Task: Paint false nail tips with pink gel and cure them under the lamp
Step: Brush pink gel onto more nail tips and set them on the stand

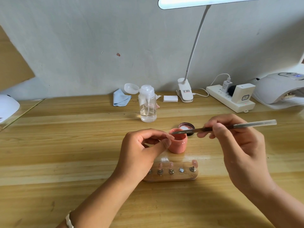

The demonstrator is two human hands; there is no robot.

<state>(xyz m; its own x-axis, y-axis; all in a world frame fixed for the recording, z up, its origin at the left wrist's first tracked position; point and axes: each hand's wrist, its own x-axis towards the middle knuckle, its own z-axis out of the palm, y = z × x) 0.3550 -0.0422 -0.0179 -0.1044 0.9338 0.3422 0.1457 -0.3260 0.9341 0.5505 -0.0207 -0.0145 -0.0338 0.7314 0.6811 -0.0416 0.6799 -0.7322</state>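
An open jar of pink gel [179, 144] stands mid-table, its lid [186, 127] lying just behind it. My right hand [236, 145] grips a thin brush [233, 127] whose tip reaches left over the jar's rim. My left hand [144, 148] hovers beside the jar with thumb and forefinger pinched together at the brush tip, apparently on a small nail tip that is mostly hidden. In front lies a wooden holder [172, 176] with pink nail tips [194, 162] on metal stands; one stand [181, 170] is bare. The white curing lamp [279, 89] sits at the back right.
A clear pump bottle [148, 106] stands behind the jar, with a blue cloth [120, 99] and white pads [170, 98] near the wall. A clip-on desk lamp [185, 92], a power strip [230, 101] and a second white device [6, 106] at far left line the table's edges.
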